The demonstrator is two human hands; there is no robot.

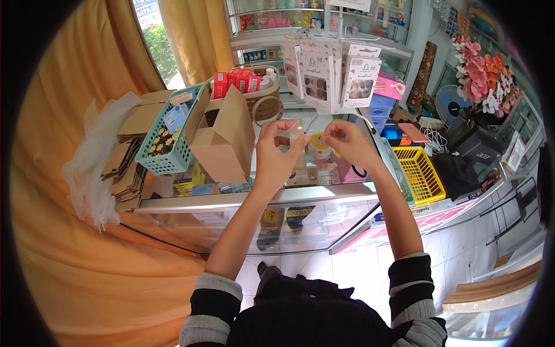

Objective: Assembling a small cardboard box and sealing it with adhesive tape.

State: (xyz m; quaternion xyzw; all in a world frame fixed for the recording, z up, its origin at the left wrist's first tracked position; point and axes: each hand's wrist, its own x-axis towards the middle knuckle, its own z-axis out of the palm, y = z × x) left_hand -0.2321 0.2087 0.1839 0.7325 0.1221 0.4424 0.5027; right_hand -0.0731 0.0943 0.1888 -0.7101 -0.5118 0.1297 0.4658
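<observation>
A tall orange fabric curtain (69, 173) is hanging along the left side, beside a glass display counter with a silver metal edge (312, 195). On the counter's left part, a mint-green slotted plastic basket (163, 166) is holding many small gold-and-black items (163, 143), and an open brown cardboard box (224, 143) is standing just to its right, flaps up. Behind the box, a tan oval basket (270, 110) is carrying red cartons (219, 85). White windowed card packs (317, 75) are hanging beyond the hands, while a yellow slotted plastic basket (430, 176) is sitting at the right.

Above the counter, between the box and the yellow basket, the two bare hands are facing each other, slightly apart. The left hand (276, 155) is curving its thumb and forefinger toward each other, leaving a narrow gap; the right hand (351, 144) is bending its fingers in close to its thumb. Whether either is gripping something small cannot be told. A pale, see-through flat piece (298, 159) is showing just beside the left fingers, and a small yellow-lidded tub (317, 146) is standing below, between the hands.
</observation>
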